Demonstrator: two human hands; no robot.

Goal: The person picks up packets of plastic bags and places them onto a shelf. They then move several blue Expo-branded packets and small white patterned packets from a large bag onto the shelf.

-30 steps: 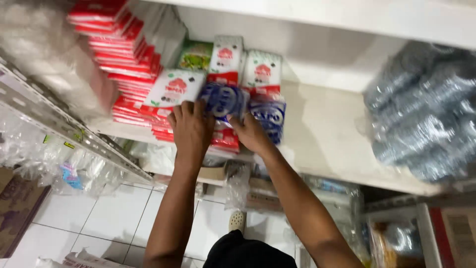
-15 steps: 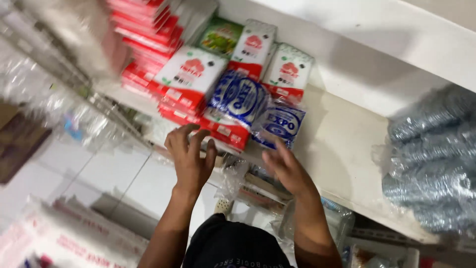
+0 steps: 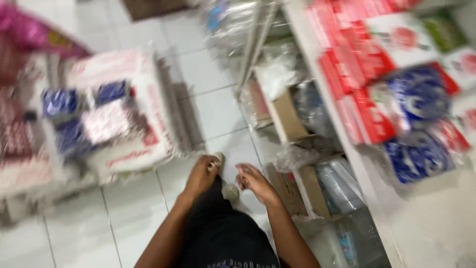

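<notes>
The view is blurred by motion. My left hand and my right hand hang low over the white tiled floor, close together above my dark trousers, and neither holds anything. The left hand's fingers are loosely curled, the right hand's fingers are apart. On the white shelf at the right lie blue packets beside red and white packets. A large white sack with blue and white packets in it stands on the floor to the left of my hands.
Under the shelf sit cardboard boxes and clear plastic wrapped goods. A metal rack post rises at the top centre. Pink and red bags lie at the far left.
My hands have left the blue packets on the shelf and dropped down to my lap. The camera has swung down and left toward the floor and the sack.
</notes>
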